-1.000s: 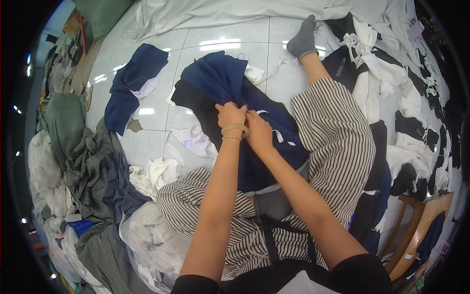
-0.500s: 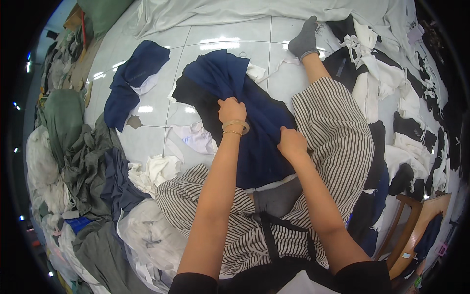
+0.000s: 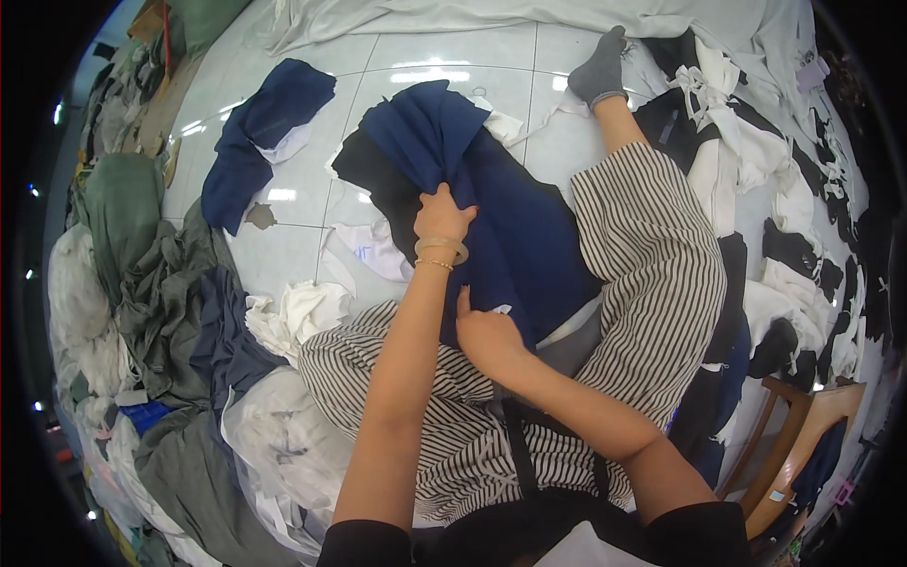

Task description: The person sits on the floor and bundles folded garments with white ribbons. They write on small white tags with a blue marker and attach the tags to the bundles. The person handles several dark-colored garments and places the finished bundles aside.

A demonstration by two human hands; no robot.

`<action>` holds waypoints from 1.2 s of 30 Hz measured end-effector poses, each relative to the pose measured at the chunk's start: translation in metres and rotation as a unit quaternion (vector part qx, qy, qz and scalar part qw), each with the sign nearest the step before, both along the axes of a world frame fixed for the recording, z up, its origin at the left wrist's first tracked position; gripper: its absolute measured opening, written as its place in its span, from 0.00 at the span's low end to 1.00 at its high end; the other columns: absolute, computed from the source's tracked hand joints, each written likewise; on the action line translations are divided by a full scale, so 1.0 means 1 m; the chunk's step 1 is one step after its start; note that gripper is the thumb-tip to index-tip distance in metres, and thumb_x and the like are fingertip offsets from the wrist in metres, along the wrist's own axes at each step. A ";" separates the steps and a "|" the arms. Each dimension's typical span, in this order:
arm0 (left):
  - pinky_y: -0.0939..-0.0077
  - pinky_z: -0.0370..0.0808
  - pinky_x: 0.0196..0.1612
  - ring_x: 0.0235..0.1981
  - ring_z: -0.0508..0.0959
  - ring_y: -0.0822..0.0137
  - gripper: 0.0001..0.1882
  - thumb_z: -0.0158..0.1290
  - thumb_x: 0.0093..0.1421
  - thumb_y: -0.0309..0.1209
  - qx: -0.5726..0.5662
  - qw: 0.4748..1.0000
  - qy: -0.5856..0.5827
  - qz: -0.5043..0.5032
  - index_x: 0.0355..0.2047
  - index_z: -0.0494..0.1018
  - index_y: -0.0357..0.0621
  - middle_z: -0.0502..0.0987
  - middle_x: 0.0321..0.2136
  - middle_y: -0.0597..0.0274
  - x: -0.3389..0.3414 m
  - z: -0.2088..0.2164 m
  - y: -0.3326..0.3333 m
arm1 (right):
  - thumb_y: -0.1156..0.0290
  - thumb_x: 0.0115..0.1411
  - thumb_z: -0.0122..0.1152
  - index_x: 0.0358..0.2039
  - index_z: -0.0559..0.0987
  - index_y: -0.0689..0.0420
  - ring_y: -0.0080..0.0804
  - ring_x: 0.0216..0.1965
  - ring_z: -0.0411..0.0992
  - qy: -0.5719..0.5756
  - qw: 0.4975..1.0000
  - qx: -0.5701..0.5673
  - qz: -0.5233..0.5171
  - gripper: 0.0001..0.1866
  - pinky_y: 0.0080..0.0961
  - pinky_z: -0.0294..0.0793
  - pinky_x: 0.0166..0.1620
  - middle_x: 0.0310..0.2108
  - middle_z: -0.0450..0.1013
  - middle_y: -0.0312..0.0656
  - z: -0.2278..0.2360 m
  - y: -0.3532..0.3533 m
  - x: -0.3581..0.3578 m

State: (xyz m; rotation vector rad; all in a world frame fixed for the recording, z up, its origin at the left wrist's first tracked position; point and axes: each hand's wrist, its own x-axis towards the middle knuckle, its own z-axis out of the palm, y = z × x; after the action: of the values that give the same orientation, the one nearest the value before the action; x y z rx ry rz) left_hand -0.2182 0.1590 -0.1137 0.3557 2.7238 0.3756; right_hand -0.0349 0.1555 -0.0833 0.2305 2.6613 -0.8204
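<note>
I see my left hand [image 3: 442, 214] pinching the navy cloth [image 3: 515, 217] and my right hand [image 3: 487, 333] pressing flat on it nearer my lap; uneven tension could bunch the fold.

Garment [image 3: 529, 227] lies at frame centre across the lap; folded cloth [image 3: 260, 132] upper left, clothes heap [image 3: 142, 312] left, wooden chair [image 3: 803, 425] lower right.

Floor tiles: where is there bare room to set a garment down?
Bare tile floor lies beyond the navy garment under the left hand, and beside the folded blue cloth. Grey piles crowd the left, black-and-white pieces the right.
</note>
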 end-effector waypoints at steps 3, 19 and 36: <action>0.54 0.75 0.47 0.44 0.77 0.40 0.38 0.65 0.49 0.50 0.080 0.996 0.017 0.026 0.54 0.67 0.40 0.75 0.44 0.38 -0.006 -0.026 -0.021 | 0.58 0.62 0.56 0.58 0.69 0.63 0.54 0.41 0.78 -0.115 0.988 -0.099 0.031 0.28 0.45 0.77 0.45 0.36 0.78 0.58 0.040 0.047 0.013; 0.59 0.79 0.39 0.32 0.80 0.45 0.12 0.53 0.59 0.33 0.158 0.986 0.060 0.011 0.41 0.81 0.58 0.70 0.43 0.42 0.040 -0.005 -0.018 | 0.66 0.51 0.68 0.42 0.75 0.61 0.50 0.42 0.75 0.100 0.964 0.034 -0.245 0.20 0.39 0.74 0.45 0.39 0.76 0.52 -0.071 0.179 -0.081; 0.57 0.75 0.48 0.44 0.78 0.43 0.44 0.56 0.52 0.65 0.153 0.982 -0.061 0.092 0.49 0.76 0.32 0.68 0.52 0.35 0.038 0.020 -0.010 | 0.74 0.52 0.60 0.53 0.71 0.64 0.59 0.38 0.76 0.074 0.967 -0.208 -0.130 0.26 0.47 0.74 0.44 0.33 0.76 0.62 -0.022 0.082 -0.059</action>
State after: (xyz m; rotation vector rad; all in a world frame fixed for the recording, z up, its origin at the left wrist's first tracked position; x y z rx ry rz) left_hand -0.1805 0.1492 -0.0934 0.1537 2.5850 0.8444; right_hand -0.0940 0.2370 -0.1056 0.4285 2.5435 -1.5058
